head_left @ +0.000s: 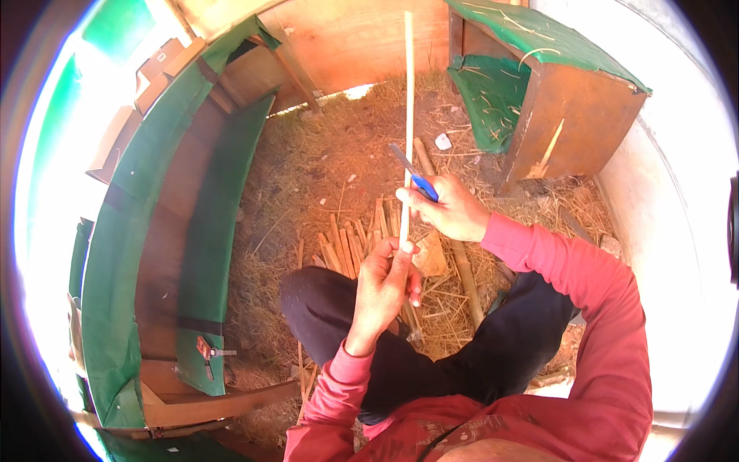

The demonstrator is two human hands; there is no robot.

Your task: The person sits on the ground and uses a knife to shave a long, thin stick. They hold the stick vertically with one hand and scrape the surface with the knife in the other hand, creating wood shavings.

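A long, thin, pale strip [409, 85], which looks like split bamboo or cane, stands almost upright in front of me. My left hand [382, 281] pinches its lower end between thumb and fingers. Just above, my right hand [458, 209] grips a knife [424, 187] with a blue handle. Its narrow blade points up and to the left, crossing the strip. The right thumb lies against the strip; whether the blade cuts into it I cannot tell. Below the hands, several short split sticks [346, 245] lie in a bunch on the ground between my bent legs.
A long green-covered shelf [115, 269] runs along the left, with a small red-and-metal tool [206, 350] on its lower board. At the far right stands a green-topped wooden box [585, 115] by a white wall [677, 231]. A pole [466, 285] lies on straw-strewn ground.
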